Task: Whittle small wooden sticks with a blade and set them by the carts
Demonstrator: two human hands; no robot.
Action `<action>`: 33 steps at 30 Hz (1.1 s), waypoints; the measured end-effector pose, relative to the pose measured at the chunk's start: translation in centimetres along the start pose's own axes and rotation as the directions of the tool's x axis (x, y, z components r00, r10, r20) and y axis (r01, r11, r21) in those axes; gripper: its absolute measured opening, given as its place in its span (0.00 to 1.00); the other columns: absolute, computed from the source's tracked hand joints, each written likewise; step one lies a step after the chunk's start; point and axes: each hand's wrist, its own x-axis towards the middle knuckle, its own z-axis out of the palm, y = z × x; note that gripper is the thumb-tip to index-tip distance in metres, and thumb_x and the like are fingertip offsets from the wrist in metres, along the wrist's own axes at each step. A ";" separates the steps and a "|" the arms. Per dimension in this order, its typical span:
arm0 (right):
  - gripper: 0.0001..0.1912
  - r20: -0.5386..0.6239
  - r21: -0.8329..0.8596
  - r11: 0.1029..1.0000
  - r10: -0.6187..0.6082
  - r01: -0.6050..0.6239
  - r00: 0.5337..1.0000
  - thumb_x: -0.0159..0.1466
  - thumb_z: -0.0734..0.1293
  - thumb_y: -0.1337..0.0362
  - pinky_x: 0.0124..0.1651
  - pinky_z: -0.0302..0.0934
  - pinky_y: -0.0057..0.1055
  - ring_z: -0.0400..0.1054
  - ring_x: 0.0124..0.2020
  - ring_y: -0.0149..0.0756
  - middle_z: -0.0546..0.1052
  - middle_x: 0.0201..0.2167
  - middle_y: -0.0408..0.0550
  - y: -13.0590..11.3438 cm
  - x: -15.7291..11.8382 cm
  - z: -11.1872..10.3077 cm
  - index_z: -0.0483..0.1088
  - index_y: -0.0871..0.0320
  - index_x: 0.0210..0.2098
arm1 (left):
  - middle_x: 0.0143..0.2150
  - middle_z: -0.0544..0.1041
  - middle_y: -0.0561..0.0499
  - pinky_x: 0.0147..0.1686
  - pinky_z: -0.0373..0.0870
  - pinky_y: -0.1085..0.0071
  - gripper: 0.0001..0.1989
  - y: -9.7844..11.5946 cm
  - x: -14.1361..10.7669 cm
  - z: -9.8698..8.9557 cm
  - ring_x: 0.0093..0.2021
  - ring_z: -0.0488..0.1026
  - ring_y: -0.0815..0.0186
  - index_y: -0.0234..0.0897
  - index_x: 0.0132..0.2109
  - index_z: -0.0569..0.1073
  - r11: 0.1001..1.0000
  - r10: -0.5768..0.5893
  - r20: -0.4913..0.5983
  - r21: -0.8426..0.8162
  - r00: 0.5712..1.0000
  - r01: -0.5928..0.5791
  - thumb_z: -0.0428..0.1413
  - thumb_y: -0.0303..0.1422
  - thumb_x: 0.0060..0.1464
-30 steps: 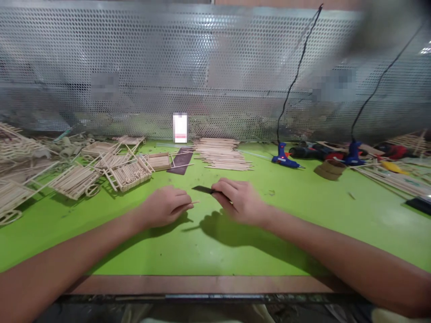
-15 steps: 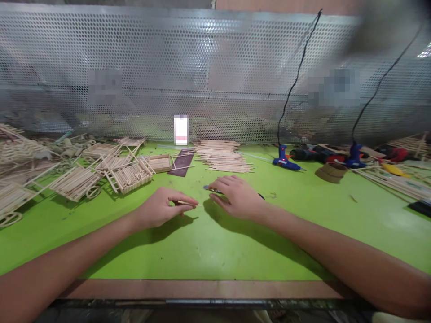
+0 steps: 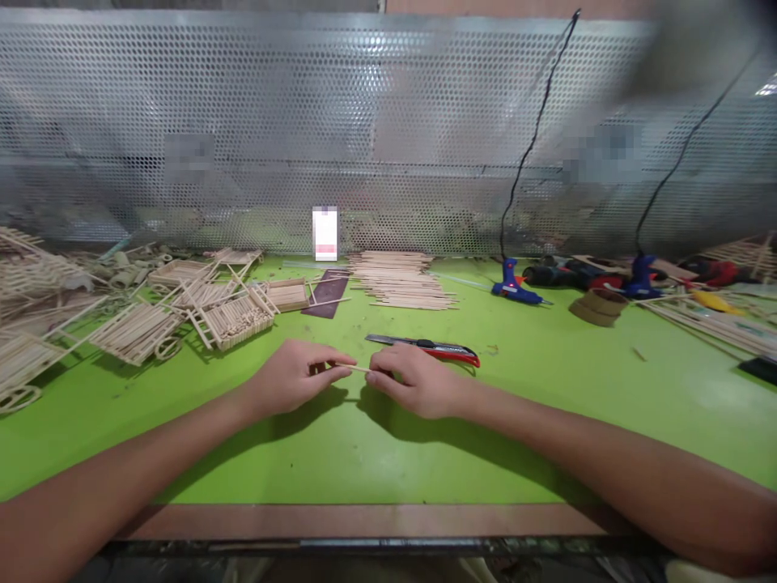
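Observation:
Between my two hands a short thin wooden stick (image 3: 359,369) is held level, just above the green tabletop (image 3: 388,453). My left hand (image 3: 303,375) pinches its left end between thumb and fingers. The other end is in the fingertips of my right hand (image 3: 418,379), closed on it. Right behind the right hand lies a utility knife (image 3: 452,349) with a red and black handle, its blade pointing left. Farther back, a stack of wooden sticks (image 3: 397,282) lies beside a dark sheet (image 3: 328,293) that looks like sandpaper.
Several small wooden stick carts (image 3: 137,330) crowd the left side. At the back right stand a blue glue gun (image 3: 515,283) with a hanging cord, a second blue glue gun (image 3: 642,279) and a brown ring-shaped piece (image 3: 598,308). A perforated metal panel (image 3: 261,105) closes off the back.
My right hand has come away from the utility knife, moved toward me and left, and taken the free end of the stick. The knife now lies in full view.

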 end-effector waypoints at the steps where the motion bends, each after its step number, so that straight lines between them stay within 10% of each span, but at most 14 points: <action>1: 0.20 0.003 -0.012 1.000 0.007 -0.007 1.000 0.76 0.57 0.57 0.35 0.51 0.32 0.61 0.29 0.34 0.70 0.26 0.43 0.1 0.0 -0.1 0.67 0.58 0.30 | 0.39 0.86 0.50 0.30 0.71 0.73 0.17 -0.2 0.0 0.0 0.32 0.79 0.66 0.40 0.48 0.84 0.997 0.054 0.003 0.058 0.999 -0.055 0.55 0.44 0.70; 9: 0.12 0.077 -0.218 0.975 0.063 -0.045 0.995 0.76 0.58 0.62 0.31 0.47 0.31 0.65 0.29 0.35 0.77 0.33 0.47 -1.3 -0.1 0.4 0.71 0.57 0.43 | 0.30 0.81 0.50 0.25 0.62 0.72 0.19 -0.2 -0.1 1.2 0.26 0.74 0.67 0.36 0.37 0.80 0.864 0.265 0.104 0.416 0.959 -0.284 0.50 0.40 0.72; 14: 0.11 0.126 -0.362 0.927 0.150 -0.095 0.981 0.75 0.60 0.64 0.31 0.51 0.33 0.70 0.30 0.38 0.78 0.32 0.50 -1.7 0.1 0.2 0.72 0.58 0.40 | 0.41 0.84 0.46 0.35 0.73 0.67 0.14 0.1 -0.2 0.7 0.37 0.79 0.61 0.36 0.50 0.80 0.876 0.249 0.187 0.375 0.950 -0.303 0.51 0.36 0.71; 21: 0.08 0.191 -0.381 0.919 -0.028 0.100 0.981 0.73 0.61 0.70 0.35 0.57 0.32 0.71 0.31 0.37 0.78 0.32 0.50 0.1 0.1 1.0 0.73 0.61 0.44 | 0.62 0.78 0.43 0.61 0.73 0.55 0.20 0.4 -0.7 0.7 0.59 0.77 0.55 0.36 0.64 0.74 0.887 0.289 0.291 0.278 0.912 -0.369 0.48 0.32 0.72; 33: 0.10 0.232 -0.381 0.914 -0.053 0.141 0.971 0.75 0.60 0.66 0.31 0.50 0.32 0.66 0.27 0.34 0.77 0.30 0.48 1.0 0.2 0.8 0.72 0.60 0.42 | 0.62 0.77 0.40 0.63 0.71 0.55 0.20 0.9 -0.5 1.6 0.59 0.76 0.53 0.33 0.63 0.75 0.880 0.276 0.287 0.308 0.918 -0.361 0.48 0.32 0.70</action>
